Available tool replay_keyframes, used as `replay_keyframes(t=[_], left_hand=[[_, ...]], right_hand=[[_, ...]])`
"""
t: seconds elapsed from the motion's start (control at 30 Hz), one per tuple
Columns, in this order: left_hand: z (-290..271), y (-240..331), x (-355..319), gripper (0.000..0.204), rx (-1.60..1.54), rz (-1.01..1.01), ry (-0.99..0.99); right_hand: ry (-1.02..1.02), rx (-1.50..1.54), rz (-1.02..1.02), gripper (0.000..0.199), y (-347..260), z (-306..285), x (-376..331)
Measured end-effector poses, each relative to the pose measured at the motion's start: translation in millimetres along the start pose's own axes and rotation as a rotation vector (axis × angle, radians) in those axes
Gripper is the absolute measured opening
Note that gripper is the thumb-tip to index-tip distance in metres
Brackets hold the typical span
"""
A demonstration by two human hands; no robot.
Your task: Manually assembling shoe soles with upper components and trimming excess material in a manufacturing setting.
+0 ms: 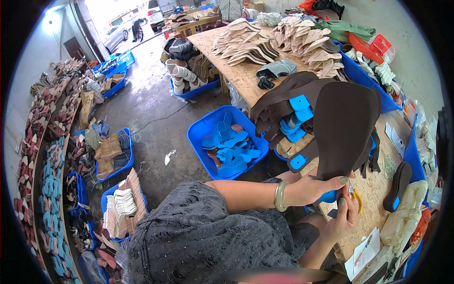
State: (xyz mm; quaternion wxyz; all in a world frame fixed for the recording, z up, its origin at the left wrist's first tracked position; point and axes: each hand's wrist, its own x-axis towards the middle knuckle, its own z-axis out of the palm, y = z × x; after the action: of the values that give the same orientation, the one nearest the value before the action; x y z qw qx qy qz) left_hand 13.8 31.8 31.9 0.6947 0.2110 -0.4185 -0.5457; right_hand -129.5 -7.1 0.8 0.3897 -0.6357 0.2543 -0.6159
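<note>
Brown sole (347,128) is pinched by left fingers (334,183), yellow-handled scissors (359,203) apparently gripped by right fingers (341,204); trimming is best done in small snips, sole held steady.

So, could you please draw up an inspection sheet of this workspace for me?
Surface: wooden workbench, heavily loaded.
Work things: dark sole-shaped piece, held raised; yellow-handled scissors, partly hidden.
Clutter: stacked pale pieces, bright blue pieces and white paper on the bench.
Hands: left hand grips the dark piece's lower end; right hand is at the scissors, exact grip unclear.
Cables: nothing seen.
Surroundings: blue bin of blue pieces on the floor, crowded racks at left.
</note>
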Motion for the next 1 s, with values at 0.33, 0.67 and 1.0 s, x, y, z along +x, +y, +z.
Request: replay_keyframes(t=[0.33,0.67,1.0], left_hand=[[5,4,-2,0.03,-0.003,-0.013,0.043],[-1,1,-4,0.029,-0.015,-0.009,0.027],[0,6,-2,0.026,0.105,0.03,0.011]], right_hand=[[-0.032,-0.071,-0.033,0.01,0,2,-5],[-0.07,0.096,0.145,0.009,10,0,-8],[-0.16,-0.022,0.188,0.015,0,-2,1]])
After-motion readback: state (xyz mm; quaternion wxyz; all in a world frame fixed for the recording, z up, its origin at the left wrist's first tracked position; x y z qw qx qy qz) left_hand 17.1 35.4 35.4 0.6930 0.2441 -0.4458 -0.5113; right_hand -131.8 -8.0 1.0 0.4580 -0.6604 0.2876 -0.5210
